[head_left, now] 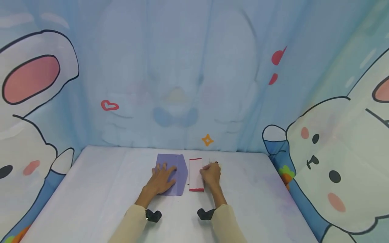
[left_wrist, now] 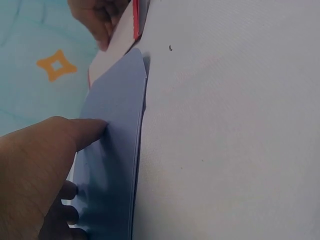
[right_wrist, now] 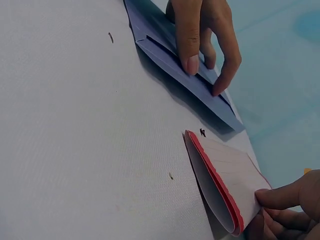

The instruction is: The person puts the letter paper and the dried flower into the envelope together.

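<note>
My left hand (head_left: pixel 160 180) rests on a purple paper envelope (head_left: pixel 180 168), fingers spread and fingertips touching it. The envelope lies flat, with its pointed flap end to the right. Just right of it is a white folded paper (head_left: pixel 196 175) with red edges. My right hand (head_left: pixel 211 173) pinches this paper at its right side between thumb and fingers. In the right wrist view the folded paper (right_wrist: pixel 230 170) shows stacked layers that bulge apart at the red-edged end. The fingertips under the paper are partly hidden.
A white cloth covers the table (head_left: pixel 249 192). Small dark specks lie on it, including a dark mark (right_wrist: pixel 202 132) between envelope and paper. Behind hangs a blue curtain (head_left: pixel 182 67) with cartoon rabbits. Black wrist-worn pieces (head_left: pixel 153 216) stick out by the sleeves.
</note>
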`<action>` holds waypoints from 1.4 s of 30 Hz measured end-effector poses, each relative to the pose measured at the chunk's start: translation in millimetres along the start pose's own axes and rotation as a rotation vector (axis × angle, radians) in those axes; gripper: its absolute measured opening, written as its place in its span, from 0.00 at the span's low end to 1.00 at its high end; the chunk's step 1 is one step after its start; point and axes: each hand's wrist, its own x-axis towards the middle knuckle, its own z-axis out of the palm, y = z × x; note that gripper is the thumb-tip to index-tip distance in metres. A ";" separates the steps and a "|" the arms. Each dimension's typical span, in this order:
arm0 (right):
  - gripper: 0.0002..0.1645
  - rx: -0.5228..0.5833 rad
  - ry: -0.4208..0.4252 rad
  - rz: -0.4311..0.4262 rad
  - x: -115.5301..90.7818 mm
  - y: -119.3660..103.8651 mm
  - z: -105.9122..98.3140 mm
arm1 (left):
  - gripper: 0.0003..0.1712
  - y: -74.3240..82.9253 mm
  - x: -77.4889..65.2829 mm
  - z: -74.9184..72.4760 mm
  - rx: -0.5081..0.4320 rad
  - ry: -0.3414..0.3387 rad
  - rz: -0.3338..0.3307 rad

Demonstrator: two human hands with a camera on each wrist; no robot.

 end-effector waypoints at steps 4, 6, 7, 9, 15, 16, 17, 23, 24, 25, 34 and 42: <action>0.06 0.061 0.004 0.024 5.2 -0.3 -2.1 | 0.29 2.0 4.6 -3.4 0.011 -0.008 -0.012; 0.07 0.093 -0.006 0.058 4.7 0.2 -3.5 | 0.29 4.8 2.7 -5.5 -0.010 -0.023 -0.023; 0.07 0.106 -0.012 0.078 3.9 0.9 -4.2 | 0.29 3.1 2.3 -3.1 -0.013 -0.025 -0.024; 0.08 0.132 -0.020 0.120 1.4 2.9 -5.1 | 0.29 2.7 0.8 -1.0 -0.011 -0.040 -0.033; 0.09 0.214 -0.021 0.173 -2.1 11.2 -7.2 | 0.29 7.3 -4.7 1.8 0.005 -0.073 -0.056; 0.09 0.226 -0.018 0.181 -2.6 12.1 -7.4 | 0.29 8.6 -6.5 2.1 0.000 -0.069 -0.050; 0.09 0.241 -0.014 0.192 -3.2 12.6 -7.3 | 0.29 9.5 -7.9 2.2 -0.003 -0.066 -0.043; 0.10 0.303 0.005 0.222 -6.3 13.5 -7.8 | 0.29 8.4 -10.3 7.1 -0.014 -0.048 -0.010; 0.10 0.311 0.003 0.221 -6.8 13.2 -8.0 | 0.29 7.9 -10.0 7.9 -0.010 -0.049 -0.013; 0.10 0.318 0.001 0.218 -7.4 12.9 -8.2 | 0.29 7.6 -9.5 8.5 -0.005 -0.054 -0.019; 0.10 0.384 -0.009 0.194 -7.5 9.1 -3.4 | 0.29 6.8 -6.2 8.6 0.014 -0.075 -0.037; 0.09 0.375 -0.048 0.165 -12.0 0.0 14.5 | 0.29 0.8 -11.3 3.6 -0.002 -0.048 -0.037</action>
